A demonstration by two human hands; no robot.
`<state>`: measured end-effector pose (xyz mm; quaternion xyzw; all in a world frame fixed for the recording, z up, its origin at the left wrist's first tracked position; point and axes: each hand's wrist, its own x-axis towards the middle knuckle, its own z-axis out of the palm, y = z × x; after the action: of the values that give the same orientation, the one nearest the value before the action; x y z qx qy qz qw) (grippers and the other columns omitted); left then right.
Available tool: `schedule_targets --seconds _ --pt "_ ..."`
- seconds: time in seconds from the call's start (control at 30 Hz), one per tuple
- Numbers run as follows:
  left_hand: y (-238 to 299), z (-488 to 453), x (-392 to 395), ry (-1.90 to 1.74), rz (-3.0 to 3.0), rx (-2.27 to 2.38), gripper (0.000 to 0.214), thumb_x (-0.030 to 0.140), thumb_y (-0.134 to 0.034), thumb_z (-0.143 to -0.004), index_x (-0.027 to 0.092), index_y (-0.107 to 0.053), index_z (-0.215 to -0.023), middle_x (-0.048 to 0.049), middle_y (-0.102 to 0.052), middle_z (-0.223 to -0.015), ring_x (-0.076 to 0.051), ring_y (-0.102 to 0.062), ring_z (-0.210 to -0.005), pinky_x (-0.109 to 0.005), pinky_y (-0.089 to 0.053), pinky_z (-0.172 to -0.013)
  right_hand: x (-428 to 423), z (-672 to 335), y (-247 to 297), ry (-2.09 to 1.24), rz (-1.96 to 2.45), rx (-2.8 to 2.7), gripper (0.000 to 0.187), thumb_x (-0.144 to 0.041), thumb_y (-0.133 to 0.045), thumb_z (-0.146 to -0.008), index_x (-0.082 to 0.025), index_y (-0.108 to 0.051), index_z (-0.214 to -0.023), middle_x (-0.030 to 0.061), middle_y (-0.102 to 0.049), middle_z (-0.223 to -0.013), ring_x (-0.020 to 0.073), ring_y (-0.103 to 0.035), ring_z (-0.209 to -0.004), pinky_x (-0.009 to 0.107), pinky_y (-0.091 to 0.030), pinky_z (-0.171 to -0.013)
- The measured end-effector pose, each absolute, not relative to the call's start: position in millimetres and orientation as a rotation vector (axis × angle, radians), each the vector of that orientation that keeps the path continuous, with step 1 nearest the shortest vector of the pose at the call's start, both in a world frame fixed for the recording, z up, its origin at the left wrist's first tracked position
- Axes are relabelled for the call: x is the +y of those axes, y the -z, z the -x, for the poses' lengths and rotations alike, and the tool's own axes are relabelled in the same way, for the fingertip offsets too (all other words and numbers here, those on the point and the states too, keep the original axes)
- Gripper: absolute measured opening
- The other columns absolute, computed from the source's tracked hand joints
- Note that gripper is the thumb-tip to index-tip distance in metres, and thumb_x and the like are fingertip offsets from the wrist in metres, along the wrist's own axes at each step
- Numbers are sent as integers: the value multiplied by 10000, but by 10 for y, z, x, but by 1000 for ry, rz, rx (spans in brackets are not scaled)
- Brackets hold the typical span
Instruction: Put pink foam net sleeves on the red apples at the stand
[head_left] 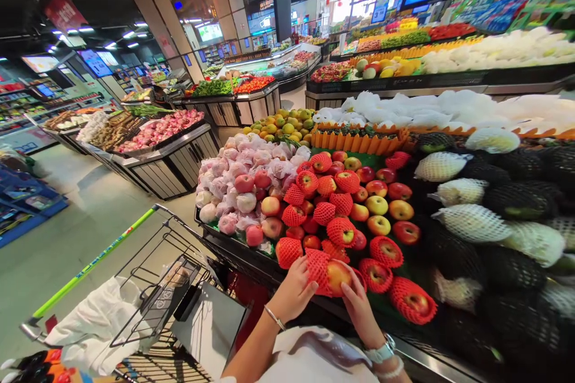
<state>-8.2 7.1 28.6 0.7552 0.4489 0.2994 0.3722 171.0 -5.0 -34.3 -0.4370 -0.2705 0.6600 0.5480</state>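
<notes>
Just above the front edge of the fruit display, I hold a yellow-red apple [338, 277] partly covered by a red foam net [318, 269]. My left hand [293, 292] has its fingers curled round the netted side. My right hand [358, 304] grips the bare side from the right, its fingertips against the skin. Right beside my hands lie netted apples [376, 275], and behind them is a heap of apples [341, 232], some bare and some in red nets. A netted apple [413, 299] sits to the right of my right hand.
A shopping cart [94, 257] with a green handle stands at my left, holding a white cloth [101, 326] and a box-like item [211, 317]. Plastic-wrapped fruit [220, 185] lies left of the apples; white foam-netted fruit [471, 224] lies right. More produce stands [171, 161] stand beyond.
</notes>
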Motion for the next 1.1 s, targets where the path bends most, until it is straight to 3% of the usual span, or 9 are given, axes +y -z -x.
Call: schedule_targets --seconds 0.13,0.23,0.33,0.5,0.63,0.77,0.87,1.0,1.1 --pt "-60 76 25 -989 -1625 1242 573 592 -379 -922 163 -676 -1159 -179 -575 -1259 -299 -458 -1257 -484 -255 -1135 -61 -1754 292 -1500 1001 -829 495 -455 -740 -703 -283 -620 -1150 52 -604 -1250 285 -543 -1179 430 -404 -1044" --pt "129 88 20 -1076 -1440 1183 554 625 -514 -845 202 -686 -1158 -161 -592 -1250 -307 -468 -1261 -460 -315 -1114 -61 -1744 198 -1494 945 -908 487 -442 -729 -705 -257 -616 -1140 68 -628 -1198 286 -572 -1135 420 -433 -1007" --pt "195 55 89 -1081 -1447 1115 501 594 -547 -840 221 -697 -1138 -149 -599 -1242 -306 -485 -1242 -468 -362 -1081 -38 -1720 174 -1407 1046 -857 472 -433 -731 -689 -241 -598 -1100 67 -644 -1125 268 -602 -1049 410 -457 -959" --pt "-62 -150 262 -906 -1994 929 319 363 -475 -931 223 -745 -834 -105 -653 -1004 -281 -483 -1174 -528 -306 -1091 -24 -1746 299 -1325 1095 -738 489 -441 -705 -679 -213 -565 -1088 67 -634 -1048 255 -587 -1029 411 -442 -964" --pt "-275 -318 290 -983 -2322 899 288 308 -557 -897 206 -681 -659 -81 -603 -920 -245 -500 -1002 -491 -400 -991 -110 -1789 315 -1306 1038 -706 507 -433 -707 -697 -210 -541 -1121 79 -608 -1141 246 -570 -1093 404 -406 -1020" --pt "-267 -403 268 -1223 -2287 1012 193 388 -680 -813 203 -635 -778 -65 -548 -910 -236 -504 -949 -466 -419 -942 -189 -1827 265 -1291 958 -710 531 -386 -735 -689 -237 -522 -1152 70 -611 -1170 231 -574 -1109 380 -428 -1011" --pt "-202 -418 254 -1379 -2086 1028 391 421 -710 -784 199 -547 -1062 -87 -529 -1059 -238 -510 -1030 -427 -428 -933 -224 -1849 235 -1244 944 -728 531 -323 -736 -686 -247 -526 -1167 66 -602 -1205 224 -577 -1121 375 -444 -1007" --pt "-113 -427 204 -1274 -1736 964 435 464 -456 -947 208 -439 -1298 -135 -449 -1325 -240 -407 -1278 -443 -301 -1094 -260 -1862 212 -1127 980 -801 559 -249 -726 -666 -234 -541 -1193 88 -551 -1293 236 -538 -1196 391 -427 -1037" --pt "-52 -450 138 -1240 -1364 933 537 590 -344 -947 244 -418 -1351 -114 -373 -1440 -235 -348 -1347 -420 -263 -1132 -278 -1863 170 -1021 1028 -896 579 -227 -728 -670 -233 -533 -1215 97 -533 -1307 236 -553 -1173 385 -455 -1010"
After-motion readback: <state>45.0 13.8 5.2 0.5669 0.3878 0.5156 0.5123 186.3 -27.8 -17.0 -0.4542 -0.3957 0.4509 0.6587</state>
